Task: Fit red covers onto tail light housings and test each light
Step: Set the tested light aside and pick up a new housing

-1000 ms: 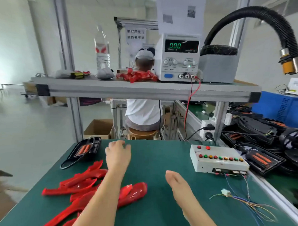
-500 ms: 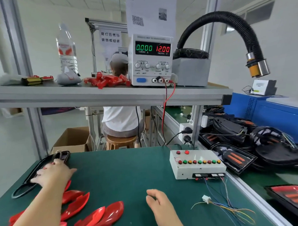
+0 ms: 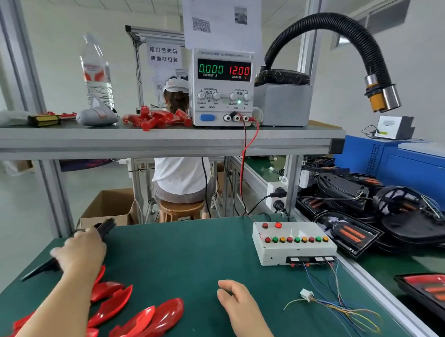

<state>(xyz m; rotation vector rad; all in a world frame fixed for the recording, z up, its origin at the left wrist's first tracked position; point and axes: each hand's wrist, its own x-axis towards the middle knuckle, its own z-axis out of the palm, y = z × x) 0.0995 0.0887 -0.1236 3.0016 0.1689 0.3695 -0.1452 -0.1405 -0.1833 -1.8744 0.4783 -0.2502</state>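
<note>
At the far left edge of the bench (image 3: 181, 258) the left grip (image 3: 79, 251) is curled over a black housing (image 3: 106, 226). The housing is long and narrow, and its far end looks tilted up off the mat. It sits close to the bench edge, so a loose hold could let it slide or tip to the floor. Just below that wrist lie the red covers (image 3: 146, 322), glossy, pointed, leaf-shaped shells scattered and overlapping on the green mat. If the housing is dragged back across them, it could scuff their shine or push some off the near side. A cover taken from an overlapping pair may catch its neighbour and pull it along. Near the middle, the right grip (image 3: 236, 301) rests on the mat with its fingers loosely bent and holds nothing. Further right, a white plug (image 3: 306, 294) lies loose on thin coloured wires that run to the test box (image 3: 282, 252). The supply (image 3: 224, 92) on the shelf above reads twelve volts and zero current. The wires loop freely, so a housing brought over could snag them and tug the box, or the plug could be seated badly and the light would fail its test. Whether a cover will seat square on this housing cannot be judged yet, since the grip hides its open face.
</note>
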